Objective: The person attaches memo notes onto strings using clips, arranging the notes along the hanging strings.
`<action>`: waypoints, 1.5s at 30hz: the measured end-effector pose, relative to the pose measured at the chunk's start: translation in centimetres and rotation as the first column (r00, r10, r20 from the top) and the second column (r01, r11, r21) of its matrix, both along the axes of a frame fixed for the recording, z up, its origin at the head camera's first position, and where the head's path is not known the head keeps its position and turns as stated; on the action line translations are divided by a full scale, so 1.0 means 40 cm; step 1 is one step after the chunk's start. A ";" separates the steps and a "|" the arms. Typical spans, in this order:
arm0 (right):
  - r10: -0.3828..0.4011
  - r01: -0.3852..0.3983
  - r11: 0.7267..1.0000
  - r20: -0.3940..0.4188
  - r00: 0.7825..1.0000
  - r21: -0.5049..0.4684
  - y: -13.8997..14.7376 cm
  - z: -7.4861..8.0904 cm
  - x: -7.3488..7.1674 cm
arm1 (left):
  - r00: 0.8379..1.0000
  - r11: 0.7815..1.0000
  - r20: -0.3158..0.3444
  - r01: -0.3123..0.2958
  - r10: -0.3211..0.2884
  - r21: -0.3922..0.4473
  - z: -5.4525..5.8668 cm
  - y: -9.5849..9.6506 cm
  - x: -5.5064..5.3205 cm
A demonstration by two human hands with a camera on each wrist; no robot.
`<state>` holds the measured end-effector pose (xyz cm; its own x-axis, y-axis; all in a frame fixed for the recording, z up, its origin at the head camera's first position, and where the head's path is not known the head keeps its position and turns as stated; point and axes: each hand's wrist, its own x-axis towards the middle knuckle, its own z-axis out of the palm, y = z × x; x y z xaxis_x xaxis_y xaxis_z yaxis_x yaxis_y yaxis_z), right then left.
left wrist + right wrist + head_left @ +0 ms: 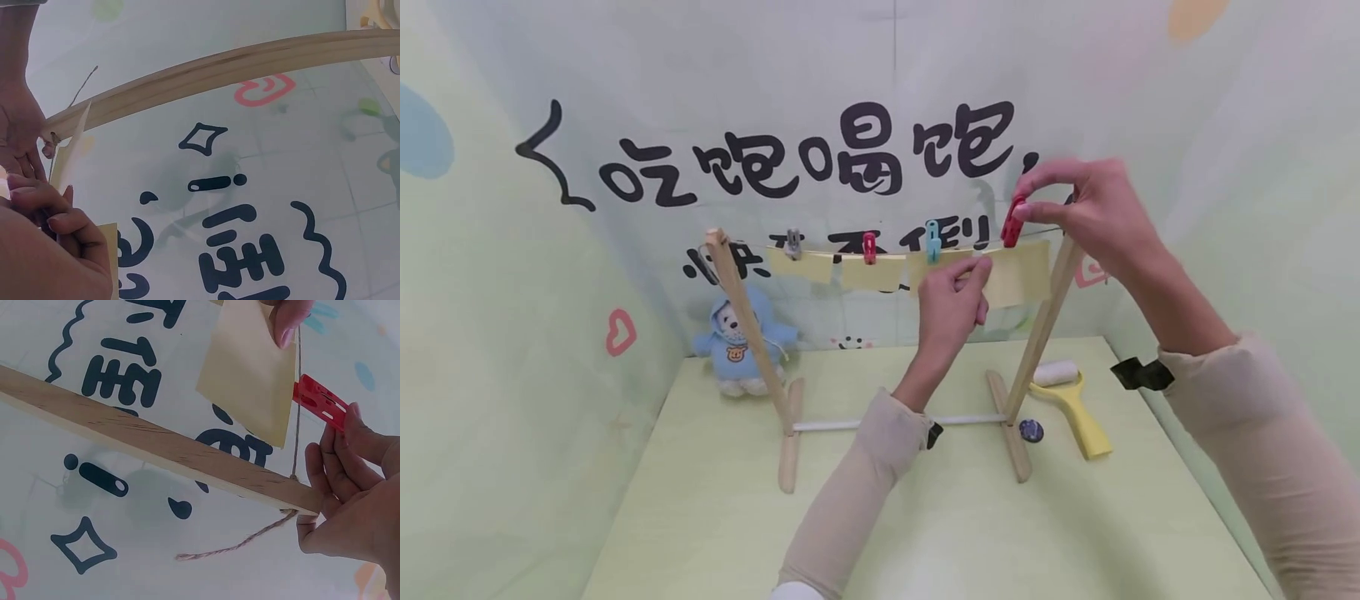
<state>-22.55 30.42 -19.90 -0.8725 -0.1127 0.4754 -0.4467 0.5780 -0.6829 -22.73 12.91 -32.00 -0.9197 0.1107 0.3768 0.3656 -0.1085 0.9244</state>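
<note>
My left hand [949, 307] pinches a pale yellow sheet of paper [1021, 279] near its upper left corner, at the string. My right hand [1108, 212] holds a red clothespin [1012, 223] between thumb and fingers. In the right wrist view this clothespin [322, 403] meets the string [298, 419] and the sheet's edge; whether it grips the paper cannot be told. To the left, a grey clothespin [793, 243], another red clothespin [869, 247] and a light blue clothespin [933, 242] hold further yellow sheets on the same string. My left fingertips are partly hidden in the left wrist view.
The string runs between two posts of a wooden stand [1047, 342], joined below by a white rod [827, 426]. A blue-clothed plush toy [735, 346] sits behind the left post. A yellow lint roller [1078, 417] and a dark round object [1032, 431] lie right.
</note>
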 end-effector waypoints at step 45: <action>-0.018 0.028 0.999 -0.320 0.947 0.027 0.031 -0.064 0.052 | 0.999 0.995 0.024 -0.025 0.027 -0.092 -0.132 -0.122 0.046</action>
